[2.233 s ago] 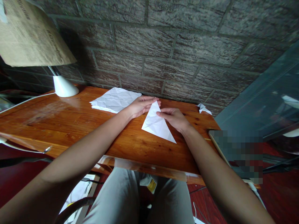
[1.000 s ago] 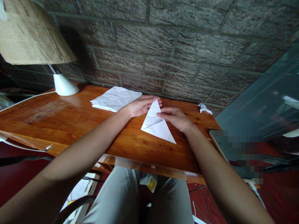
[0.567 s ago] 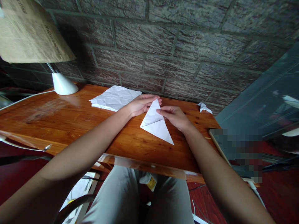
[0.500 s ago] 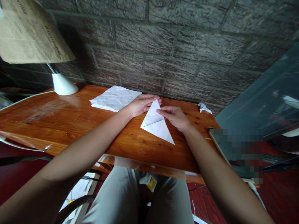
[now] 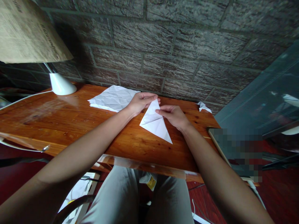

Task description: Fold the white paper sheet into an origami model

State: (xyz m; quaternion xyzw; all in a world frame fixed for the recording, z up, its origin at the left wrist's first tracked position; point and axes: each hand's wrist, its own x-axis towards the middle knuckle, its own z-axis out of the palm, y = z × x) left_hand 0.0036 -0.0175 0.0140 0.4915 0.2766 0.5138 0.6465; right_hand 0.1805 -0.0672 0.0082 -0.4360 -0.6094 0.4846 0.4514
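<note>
Centre of frame: white folded paper triangle flat on the glossy reddish wooden table, apex towards the brick wall | left hand — fingers closed narrowly on the apex | right hand — thumb and fingers pinching the triangle's right edge | left of centre: crumpled white sheets just beside the left hand | upper left: white cone-shaped lamp base

The paper triangle is a white sheet folded into a layered triangle, with one crease across its upper part. It lies on the counter, right of centre and nearer the far edge. The apex points to the far edge. The sharpest corner points toward the near right corner.
</note>
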